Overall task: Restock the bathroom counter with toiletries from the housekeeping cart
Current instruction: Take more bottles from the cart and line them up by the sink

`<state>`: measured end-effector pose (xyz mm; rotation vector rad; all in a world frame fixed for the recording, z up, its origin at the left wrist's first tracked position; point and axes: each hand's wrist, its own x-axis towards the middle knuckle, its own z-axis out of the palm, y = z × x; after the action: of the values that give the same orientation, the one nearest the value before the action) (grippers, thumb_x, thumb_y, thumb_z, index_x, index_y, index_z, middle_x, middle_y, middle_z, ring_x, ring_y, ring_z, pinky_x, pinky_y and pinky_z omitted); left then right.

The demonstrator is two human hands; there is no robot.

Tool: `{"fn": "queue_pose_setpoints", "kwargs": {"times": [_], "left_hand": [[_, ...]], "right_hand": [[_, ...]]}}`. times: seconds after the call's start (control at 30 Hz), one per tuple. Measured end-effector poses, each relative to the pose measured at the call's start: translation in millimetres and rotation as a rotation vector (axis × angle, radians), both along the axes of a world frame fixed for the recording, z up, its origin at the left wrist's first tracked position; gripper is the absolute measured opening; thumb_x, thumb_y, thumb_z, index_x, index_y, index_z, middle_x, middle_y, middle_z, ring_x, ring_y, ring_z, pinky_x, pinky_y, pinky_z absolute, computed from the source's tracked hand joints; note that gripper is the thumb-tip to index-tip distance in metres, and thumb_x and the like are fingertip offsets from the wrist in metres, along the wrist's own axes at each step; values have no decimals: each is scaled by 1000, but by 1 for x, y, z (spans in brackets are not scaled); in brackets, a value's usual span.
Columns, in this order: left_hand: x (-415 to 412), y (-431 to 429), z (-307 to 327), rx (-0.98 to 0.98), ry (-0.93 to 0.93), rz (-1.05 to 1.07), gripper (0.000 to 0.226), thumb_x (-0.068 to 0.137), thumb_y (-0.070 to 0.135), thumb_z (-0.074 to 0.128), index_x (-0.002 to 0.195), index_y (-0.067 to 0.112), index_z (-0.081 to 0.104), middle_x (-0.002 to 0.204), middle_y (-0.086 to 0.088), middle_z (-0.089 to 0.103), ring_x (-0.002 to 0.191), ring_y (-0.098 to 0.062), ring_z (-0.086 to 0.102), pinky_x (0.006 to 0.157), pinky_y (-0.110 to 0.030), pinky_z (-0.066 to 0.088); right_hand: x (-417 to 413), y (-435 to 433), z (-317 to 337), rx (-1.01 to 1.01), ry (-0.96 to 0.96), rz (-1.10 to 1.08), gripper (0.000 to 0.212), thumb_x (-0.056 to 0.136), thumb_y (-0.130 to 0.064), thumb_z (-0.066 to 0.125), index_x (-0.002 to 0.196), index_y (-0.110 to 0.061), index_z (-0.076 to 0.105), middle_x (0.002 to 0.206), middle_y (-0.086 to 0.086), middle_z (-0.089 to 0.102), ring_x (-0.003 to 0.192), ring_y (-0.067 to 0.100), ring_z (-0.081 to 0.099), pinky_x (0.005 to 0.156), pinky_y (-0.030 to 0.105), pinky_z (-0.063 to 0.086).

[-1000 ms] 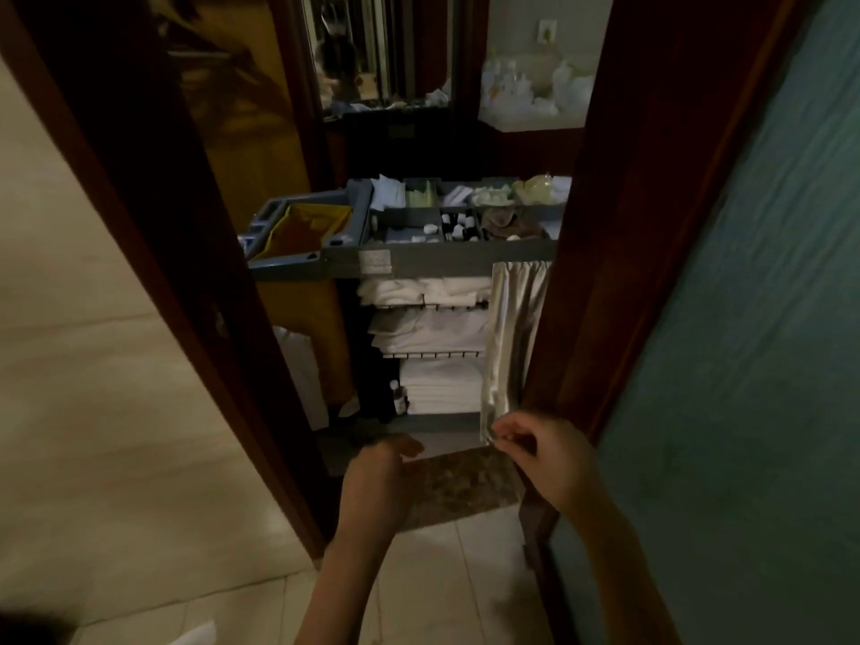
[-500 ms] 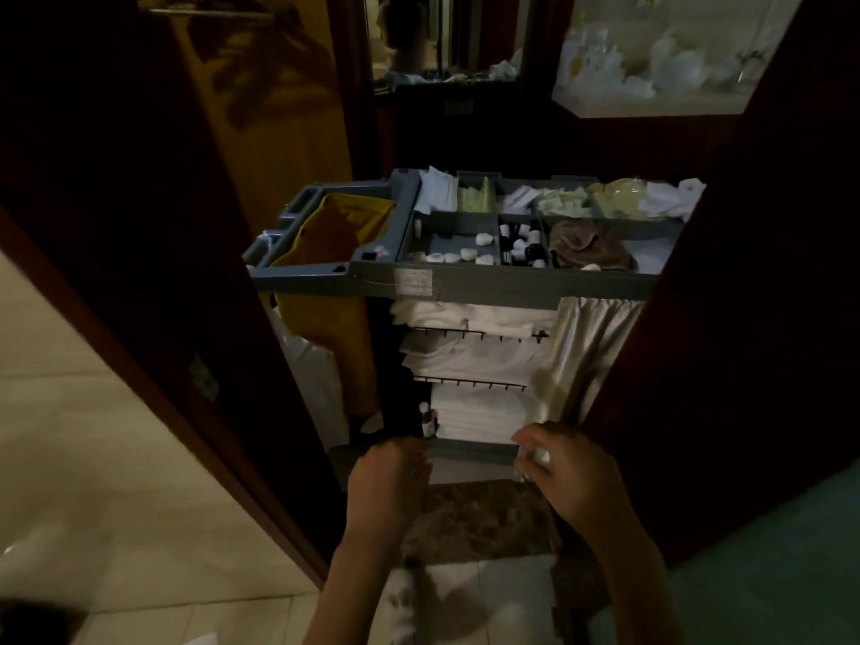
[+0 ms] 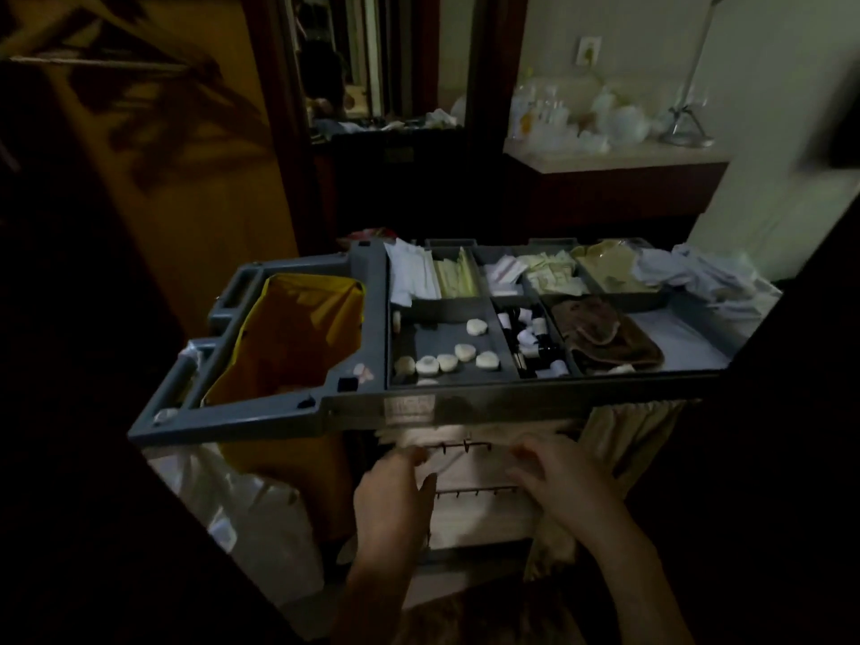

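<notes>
Left hand (image 3: 395, 500) and right hand (image 3: 570, 486) are at the folded towels (image 3: 470, 470) shelved in the grey cart (image 3: 512, 398).

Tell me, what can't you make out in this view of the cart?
Head view only:
Fingertips of the left hand and right hand are motion-blurred at the towels; grip unclear.
Labels on the small bottles: too small and dim.
Right end of the cart: hidden by the dark door frame.
Items on the far counter: blurred.
</notes>
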<state>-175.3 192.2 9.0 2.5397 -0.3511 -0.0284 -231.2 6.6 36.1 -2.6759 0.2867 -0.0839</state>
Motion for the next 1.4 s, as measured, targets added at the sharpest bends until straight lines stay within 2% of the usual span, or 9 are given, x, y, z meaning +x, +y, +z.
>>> {"fn": "queue_pose_setpoints", "kwargs": {"times": [0.13,0.33,0.5,0.7,0.87,1.07,1.17,1.27,1.4], "left_hand": [[34,0,-5,18,0,-31,30,94,32,54,124,32,56,123,13,58,109,-3,55,84,-16,43],[68,-12,-6,-24,34,-73,27,93,30,56,120,30,61,116,10,65,105,-6,59,87,-25,50],[96,-20,-1,-18,2,-87,28,92,24,58,119,30,60,117,10,63,107,-7,58,89,-26,49],[140,-46,7,29,-53,-52,25,90,24,59,113,29,63,109,7,66,97,-9,60,76,-19,44],[172,-96,7,138,-11,-161,39,91,29,58,130,31,53,127,8,58,116,-12,53,91,-24,42],[201,-156,-4,247,0,-309,40,93,32,55,132,27,51,129,5,56,119,-15,52,91,-26,40],[211,-179,-9,245,1,-331,29,93,32,54,119,22,61,123,3,61,112,-15,56,84,-24,39],[219,-194,-12,288,-21,-343,26,94,34,50,113,21,61,117,4,61,107,-16,56,78,-25,37],[231,-201,-11,300,-7,-317,22,92,35,53,109,24,61,112,2,60,103,-18,56,78,-27,40]], "right_hand": [[29,2,-7,9,15,-6,27,90,-28,62,117,-28,63,118,-10,62,109,8,55,94,30,45],[63,-9,-17,-15,73,-50,26,91,-30,60,116,-27,62,114,-10,61,107,11,56,91,31,47],[99,-27,-20,1,43,-55,26,91,-28,60,117,-27,62,115,-9,62,107,11,56,90,31,47],[161,-59,-21,26,4,8,32,91,-31,62,122,-23,60,122,-6,62,111,12,56,89,24,45],[201,-100,-19,23,-6,25,31,92,-28,62,122,-26,59,121,-7,61,108,14,57,87,26,46],[213,-159,-31,12,-14,-38,34,89,-24,65,123,-26,60,123,-4,61,114,16,54,90,28,45],[211,-178,-37,-21,3,-31,38,87,-22,67,124,-22,59,125,-2,60,116,19,53,92,29,41],[206,-181,-43,-76,9,6,39,84,-22,69,122,-24,61,120,-1,61,116,21,53,100,32,35],[207,-182,-48,-224,65,60,45,85,-27,65,128,-33,53,124,-7,55,125,17,44,118,41,2]]}}
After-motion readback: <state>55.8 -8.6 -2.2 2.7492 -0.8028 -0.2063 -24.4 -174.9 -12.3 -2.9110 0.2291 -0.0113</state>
